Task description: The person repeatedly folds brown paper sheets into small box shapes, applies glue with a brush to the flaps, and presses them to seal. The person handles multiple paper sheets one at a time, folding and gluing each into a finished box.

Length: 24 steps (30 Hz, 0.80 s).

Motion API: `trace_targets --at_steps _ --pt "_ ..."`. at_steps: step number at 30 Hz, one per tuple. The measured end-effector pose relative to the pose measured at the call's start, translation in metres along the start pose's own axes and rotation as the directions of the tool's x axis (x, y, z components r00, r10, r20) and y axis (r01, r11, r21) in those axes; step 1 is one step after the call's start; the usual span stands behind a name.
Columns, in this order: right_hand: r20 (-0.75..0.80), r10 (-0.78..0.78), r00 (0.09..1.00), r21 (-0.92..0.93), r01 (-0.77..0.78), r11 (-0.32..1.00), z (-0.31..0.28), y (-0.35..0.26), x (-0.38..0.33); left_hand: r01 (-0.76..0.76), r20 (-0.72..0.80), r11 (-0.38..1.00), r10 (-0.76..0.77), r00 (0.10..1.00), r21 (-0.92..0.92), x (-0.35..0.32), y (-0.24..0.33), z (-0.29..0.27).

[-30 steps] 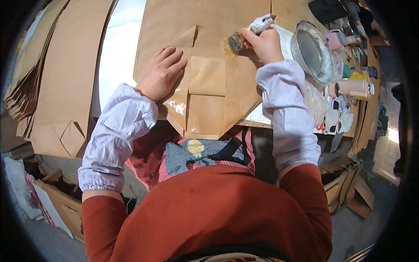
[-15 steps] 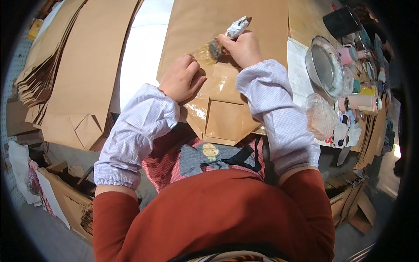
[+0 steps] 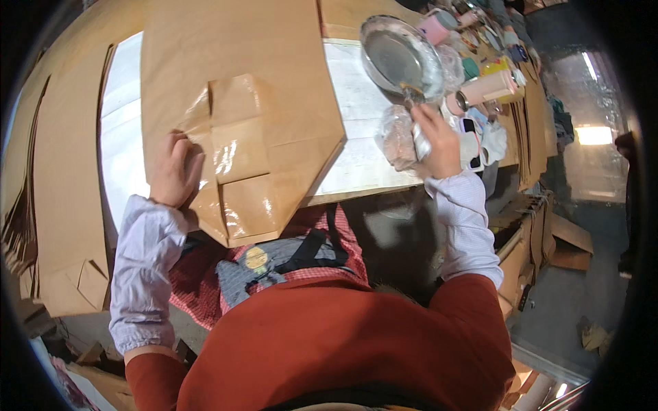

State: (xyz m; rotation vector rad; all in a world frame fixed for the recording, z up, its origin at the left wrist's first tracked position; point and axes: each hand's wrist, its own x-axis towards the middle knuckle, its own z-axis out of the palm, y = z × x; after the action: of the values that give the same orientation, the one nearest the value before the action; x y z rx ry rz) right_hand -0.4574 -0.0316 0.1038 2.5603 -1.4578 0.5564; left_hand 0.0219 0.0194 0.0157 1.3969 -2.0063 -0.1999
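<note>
A large brown paper bag (image 3: 288, 82) lies flat on the table before me. Its folded bottom flaps (image 3: 240, 147) shine with wet glue. My left hand (image 3: 177, 170) holds the bag's left edge beside the flaps, its fingers curled in against the paper. Over on the right, my right hand (image 3: 439, 140) is closed around the handle of a brush whose bristles (image 3: 412, 94) are at the near rim of a round metal basin (image 3: 384, 75). The fingers cover part of the handle.
Stacked brown paper bags (image 3: 72, 171) cover the table's left side. White paper (image 3: 353, 123) lies under the work. A plastic-wrapped lump (image 3: 396, 137) sits below the basin, near a pink bottle (image 3: 486, 88) and a pink jar (image 3: 436, 27). Cardboard (image 3: 569, 240) stands lower right.
My right hand has carried the brush from the bag's flaps rightward to the basin. My left hand stays at the bag's left edge. The view has swung to the right.
</note>
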Motion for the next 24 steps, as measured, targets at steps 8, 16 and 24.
trace_targets --at_steps 8,16,24 --pt "0.322 -0.079 0.943 0.603 -0.14 0.786 0.031 -0.083 0.047 0.406 0.271 0.914 -0.388 0.881 -0.013 0.043 -0.026 -0.028" --pt "0.534 -0.19 0.824 0.596 -0.207 0.776 0.121 -0.098 0.126 0.265 0.553 0.891 -0.439 0.708 0.368 0.079 -0.026 -0.043" --pt "0.058 -0.336 0.94 0.248 0.312 0.917 0.106 -0.133 0.054 -0.186 0.202 0.841 0.094 0.975 0.508 -0.005 -0.008 -0.031"
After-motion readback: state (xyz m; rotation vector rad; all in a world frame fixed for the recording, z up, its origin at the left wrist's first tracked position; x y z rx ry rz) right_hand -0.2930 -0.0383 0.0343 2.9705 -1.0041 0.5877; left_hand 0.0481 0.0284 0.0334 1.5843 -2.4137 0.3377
